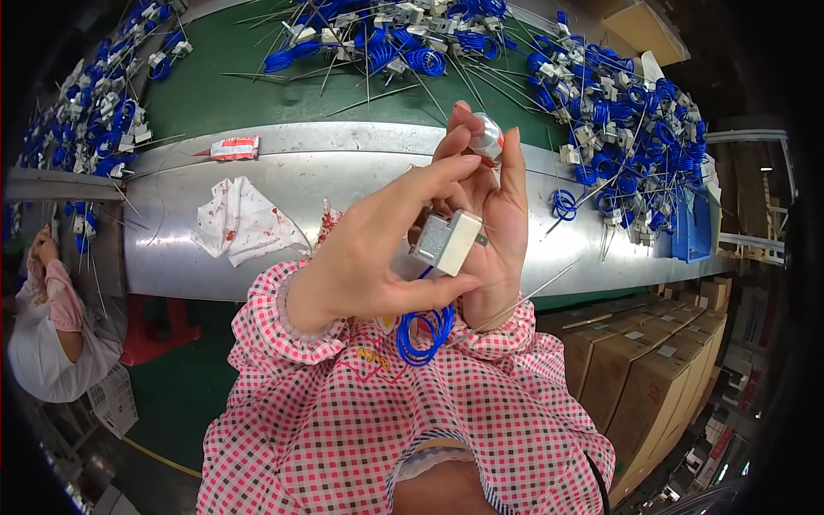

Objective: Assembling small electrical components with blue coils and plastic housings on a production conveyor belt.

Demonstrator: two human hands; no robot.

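Between the thumb and fingers of my left hand [365,245] is a capillary thermostat [448,244], a small metal box with a cream-white side. Its blue coiled tube [427,336] hangs below, in front of my checked smock. My right hand [498,202] is palm up just behind the box, its fingers curled around a small clear rounded container [487,137] with some red on it. What kind of container it is I cannot make out. The two hands are close together over the near edge of the metal bench, and the left fingers partly cover the right palm.
Many similar thermostats [395,39] lie heaped on the green surface, with more piles [618,129] at right and far left. A red-stained white cloth [245,219] and a red-and-white tube [234,148] lie on the bench [172,193]. Cartons [652,378] stand lower right; a person [60,326] sits at left.
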